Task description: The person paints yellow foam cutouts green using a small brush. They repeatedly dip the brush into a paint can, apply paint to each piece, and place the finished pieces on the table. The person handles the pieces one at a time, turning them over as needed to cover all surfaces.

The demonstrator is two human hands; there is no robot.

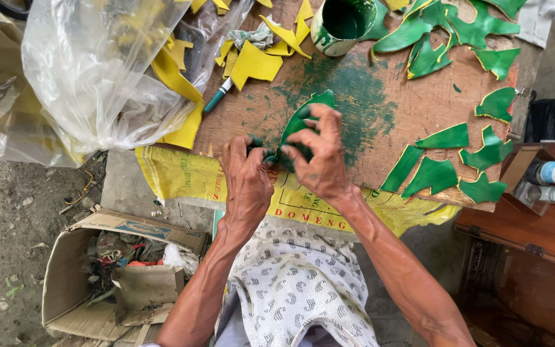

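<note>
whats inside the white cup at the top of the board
The cup holds green paint, with green smears on its outer wall. Its depth and bottom are hidden by the paint.

- Green-stained cup [342,24] at the board's [412,106] far edge.
- Green cut-outs [448,164] drying on the right.
- Yellow scraps [255,63] beside a marker [216,97].
- Clear plastic bag [97,71] on the left.
- Cardboard box [107,283] of rubbish on the floor.
- Bottles [550,173] in a wooden drawer.
</note>
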